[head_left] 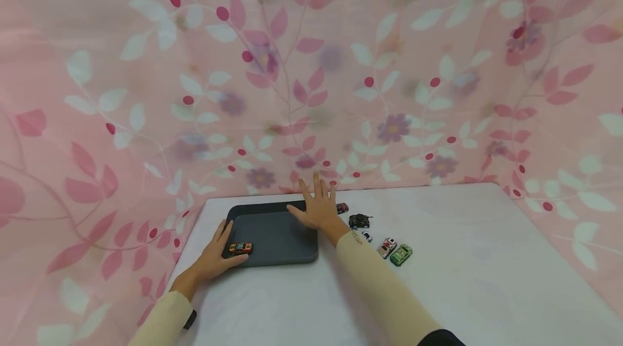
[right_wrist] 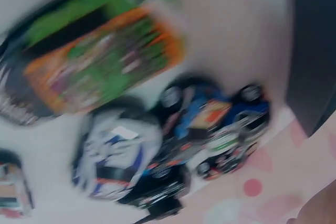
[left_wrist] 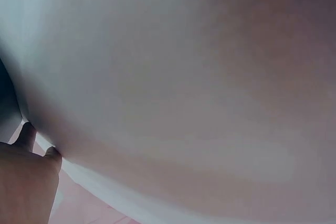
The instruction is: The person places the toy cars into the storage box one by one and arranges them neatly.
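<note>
A dark grey tray (head_left: 277,238) lies on the white table, with a red and yellow toy car (head_left: 240,248) in its front left corner. My left hand (head_left: 214,254) touches the tray's left side, its fingers extended along the rim and its thumb at the front edge beside the car. My right hand (head_left: 318,210) is at the tray's far right corner with fingers spread; whether it presses the rim cannot be told. In the right wrist view only a bit of that hand (right_wrist: 317,208) shows, near the tray's dark side (right_wrist: 315,45).
Right of the tray stand a green toy car (head_left: 401,254), a red and white car (head_left: 387,247), a partly hidden white and blue car (head_left: 367,236), a black toy vehicle with a barrel (head_left: 359,220) and a dark red car (head_left: 342,208). Flowered pink cloth (head_left: 340,119) hangs behind the table.
</note>
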Motion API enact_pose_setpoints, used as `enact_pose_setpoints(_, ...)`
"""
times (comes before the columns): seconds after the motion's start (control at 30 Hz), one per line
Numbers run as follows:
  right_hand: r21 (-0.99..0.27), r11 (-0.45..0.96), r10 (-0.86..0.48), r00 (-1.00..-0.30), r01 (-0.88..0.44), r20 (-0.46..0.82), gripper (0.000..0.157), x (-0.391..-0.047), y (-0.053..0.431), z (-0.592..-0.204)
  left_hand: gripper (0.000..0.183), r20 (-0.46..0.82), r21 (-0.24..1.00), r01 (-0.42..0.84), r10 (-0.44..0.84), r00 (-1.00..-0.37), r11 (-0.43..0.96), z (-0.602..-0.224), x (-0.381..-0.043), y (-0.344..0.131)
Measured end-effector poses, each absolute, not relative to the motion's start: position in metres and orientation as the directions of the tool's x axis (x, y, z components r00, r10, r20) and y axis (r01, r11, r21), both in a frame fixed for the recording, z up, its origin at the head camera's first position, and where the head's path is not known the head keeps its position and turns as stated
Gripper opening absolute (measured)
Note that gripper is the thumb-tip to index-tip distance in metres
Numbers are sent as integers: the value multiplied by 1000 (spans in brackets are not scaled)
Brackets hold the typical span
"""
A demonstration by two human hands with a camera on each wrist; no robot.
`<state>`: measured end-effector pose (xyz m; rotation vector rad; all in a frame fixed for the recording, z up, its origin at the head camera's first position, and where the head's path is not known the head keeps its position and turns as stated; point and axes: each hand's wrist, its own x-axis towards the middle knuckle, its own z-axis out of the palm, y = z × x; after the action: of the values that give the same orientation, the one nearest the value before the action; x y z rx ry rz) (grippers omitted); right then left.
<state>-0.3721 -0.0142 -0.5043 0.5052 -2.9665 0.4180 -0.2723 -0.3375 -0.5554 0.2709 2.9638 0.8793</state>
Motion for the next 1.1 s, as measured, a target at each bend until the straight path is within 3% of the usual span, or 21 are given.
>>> enact_pose_setpoints(0.57, -211, 944, -245, -967, -254, 65, 89, -385, 39, -514, 107, 14, 537, 163, 184, -983, 828, -548, -275, -336)
enact_pose_setpoints(1.1, -294, 938, -184, -983, -184, 28, 95, -386, 79, -530, 106, 31, 524, 177, 188, -982, 833, -554, -273, -337)
